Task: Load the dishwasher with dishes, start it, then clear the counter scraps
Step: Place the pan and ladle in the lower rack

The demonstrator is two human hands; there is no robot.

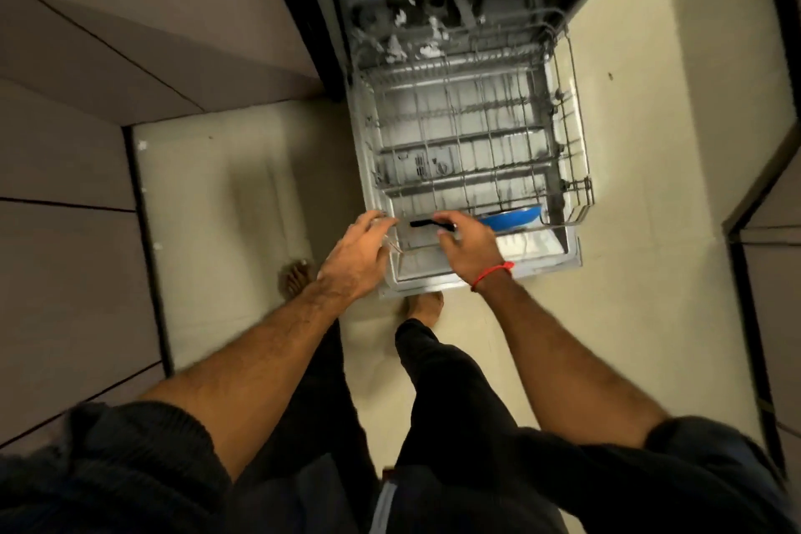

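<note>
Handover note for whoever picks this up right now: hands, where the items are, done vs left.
Right hand: fingers curled on the black handle of the blue pan, setting it at the near edge of the lower rack.
Left hand: at the rack's near-left corner, seemingly holding a clear glass item; blurred, grip uncertain.
Dishwasher door is down, lower rack pulled out, otherwise bare apart from the pan.
Done: door open, rack out, pan going in.
Left: release the pan, load the remaining dishes, push the rack in, shut the door, start it, clear counter scraps. Counter not in view.
</note>
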